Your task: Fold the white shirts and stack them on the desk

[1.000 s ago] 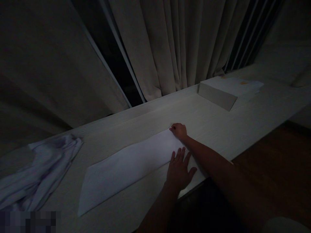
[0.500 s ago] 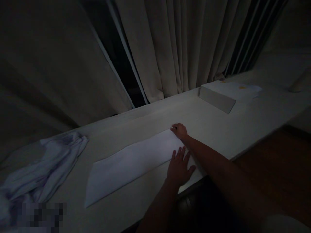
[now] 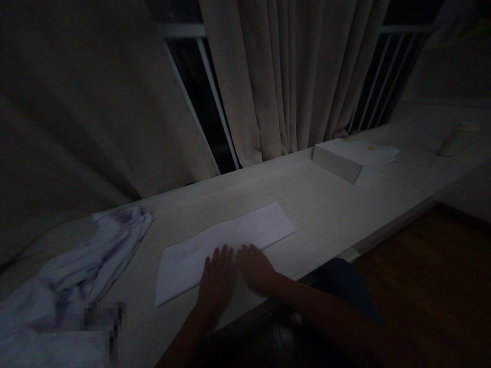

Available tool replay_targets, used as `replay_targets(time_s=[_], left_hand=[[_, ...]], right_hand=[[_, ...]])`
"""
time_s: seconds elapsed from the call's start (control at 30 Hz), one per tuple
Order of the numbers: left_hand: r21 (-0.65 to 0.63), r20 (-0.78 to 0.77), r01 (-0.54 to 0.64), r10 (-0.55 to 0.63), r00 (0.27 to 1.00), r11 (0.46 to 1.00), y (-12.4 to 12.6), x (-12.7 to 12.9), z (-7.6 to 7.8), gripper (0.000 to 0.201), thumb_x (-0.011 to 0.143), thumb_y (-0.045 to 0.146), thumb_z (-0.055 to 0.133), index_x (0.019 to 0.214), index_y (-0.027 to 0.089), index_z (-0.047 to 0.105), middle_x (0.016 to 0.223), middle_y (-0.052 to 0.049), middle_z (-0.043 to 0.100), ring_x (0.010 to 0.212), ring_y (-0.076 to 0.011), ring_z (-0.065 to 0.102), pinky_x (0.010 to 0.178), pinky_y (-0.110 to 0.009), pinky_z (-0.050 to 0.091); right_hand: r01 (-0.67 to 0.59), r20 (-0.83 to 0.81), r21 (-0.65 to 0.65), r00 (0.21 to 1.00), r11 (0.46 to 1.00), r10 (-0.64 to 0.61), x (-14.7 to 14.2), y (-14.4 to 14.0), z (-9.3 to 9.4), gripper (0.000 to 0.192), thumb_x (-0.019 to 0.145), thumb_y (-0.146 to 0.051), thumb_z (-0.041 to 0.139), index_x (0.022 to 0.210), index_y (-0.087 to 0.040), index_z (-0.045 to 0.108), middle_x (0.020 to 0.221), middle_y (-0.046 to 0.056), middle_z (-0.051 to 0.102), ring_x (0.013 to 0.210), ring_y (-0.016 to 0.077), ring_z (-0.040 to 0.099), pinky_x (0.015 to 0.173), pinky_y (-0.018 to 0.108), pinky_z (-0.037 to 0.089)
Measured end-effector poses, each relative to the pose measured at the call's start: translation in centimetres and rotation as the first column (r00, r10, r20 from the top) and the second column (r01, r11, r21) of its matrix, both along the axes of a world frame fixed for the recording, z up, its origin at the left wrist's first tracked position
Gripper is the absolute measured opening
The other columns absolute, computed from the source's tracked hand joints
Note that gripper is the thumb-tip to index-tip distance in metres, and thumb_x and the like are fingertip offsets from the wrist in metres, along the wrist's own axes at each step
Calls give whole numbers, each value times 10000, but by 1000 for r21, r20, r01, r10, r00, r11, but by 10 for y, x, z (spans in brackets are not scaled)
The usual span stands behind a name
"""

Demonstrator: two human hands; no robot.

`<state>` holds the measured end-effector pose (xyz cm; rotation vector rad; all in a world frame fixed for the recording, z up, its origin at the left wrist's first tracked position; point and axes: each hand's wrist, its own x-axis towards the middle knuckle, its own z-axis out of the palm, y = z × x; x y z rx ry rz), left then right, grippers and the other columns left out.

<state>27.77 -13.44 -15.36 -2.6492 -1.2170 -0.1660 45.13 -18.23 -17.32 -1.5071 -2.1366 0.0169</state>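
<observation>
A long white folded cloth (image 3: 230,237) lies flat on the pale wooden counter (image 3: 330,204), running from lower left to upper right. My left hand (image 3: 217,278) rests flat on its near edge around the middle, fingers spread. My right hand (image 3: 255,267) lies palm down right beside it, fingertips on the same near edge. Neither hand grips anything. The room is very dark.
A crumpled pile of white cloth (image 3: 72,276) lies at the left end of the counter. A white box (image 3: 345,158) with papers sits at the far right, with a small pale object (image 3: 456,140) beyond it. Curtains (image 3: 291,76) hang behind; dark wooden floor (image 3: 433,286) lies to the right.
Both hands slid left along the cloth from its right end to its middle near edge. The right hand left the far corner. The view shifted, so the cloth appears farther right.
</observation>
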Motion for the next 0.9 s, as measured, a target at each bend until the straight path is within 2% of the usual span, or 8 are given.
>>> replay_targets(time_s=[0.1, 0.2, 0.33, 0.47, 0.6, 0.73, 0.9], left_hand=[[-67, -75, -56, 51, 996, 996, 1, -31, -6, 553, 966, 404, 261, 1505, 287, 236, 1599, -30, 115, 1473, -282, 72, 1156, -547, 159], [-108, -81, -89, 81, 993, 990, -1, -36, -10, 561, 968, 435, 237, 1513, 313, 184, 1601, -17, 103, 1474, -278, 64, 1155, -545, 150], [-108, -44, -88, 84, 996, 990, -2, -32, -9, 561, 972, 452, 205, 1516, 318, 168, 1605, -9, 95, 1477, -266, 56, 1159, -530, 135], [-134, -31, -92, 88, 996, 987, -2, -34, -8, 565, 972, 471, 183, 1517, 327, 147, 1605, -7, 117, 1476, -262, 80, 1155, -528, 137], [-130, -25, -88, 85, 996, 988, -2, -34, -8, 573, 970, 479, 182, 1519, 317, 151, 1604, -12, 126, 1475, -264, 82, 1155, -524, 134], [-118, -22, -104, 102, 995, 988, 0, -33, -8, 567, 969, 486, 186, 1513, 325, 185, 1599, -9, 149, 1474, -268, 94, 1156, -529, 136], [-129, -23, -104, 101, 995, 986, -10, -34, -9, 562, 970, 480, 163, 1512, 331, 184, 1598, -11, 145, 1471, -273, 106, 1152, -545, 146]], right_hand=[[-55, 42, -55, 997, 997, 58, -33, 1, -2, 445, 980, -288, 359, 1384, -163, 496, 1488, 91, 405, 1408, 274, 289, 1178, 479, 175], [-48, 51, -86, 997, 995, 53, -31, -3, -1, 458, 1000, -372, 320, 1378, -193, 507, 1504, 67, 380, 1420, 270, 267, 1184, 480, 161], [25, 43, -107, 999, 994, -20, 9, -14, 1, 513, 1006, -438, 297, 1435, -191, 431, 1508, 66, 374, 1424, 238, 261, 1188, 452, 156], [128, 68, -139, 990, 982, -120, 70, -23, 1, 546, 1013, -428, 252, 1456, -144, 392, 1513, 94, 357, 1435, 224, 233, 1185, 430, 156], [284, 93, -157, 958, 946, -273, 124, -29, 0, 574, 1008, -433, 229, 1462, -117, 381, 1530, 122, 308, 1442, 240, 207, 1179, 445, 160], [399, 88, -160, 917, 903, -390, 139, -33, -1, 633, 993, -489, 225, 1489, -109, 324, 1541, 128, 281, 1444, 247, 200, 1171, 443, 189], [418, 98, -158, 908, 895, -407, 136, -43, -5, 624, 989, -476, 210, 1478, -116, 353, 1524, 128, 319, 1433, 254, 236, 1164, 460, 205]])
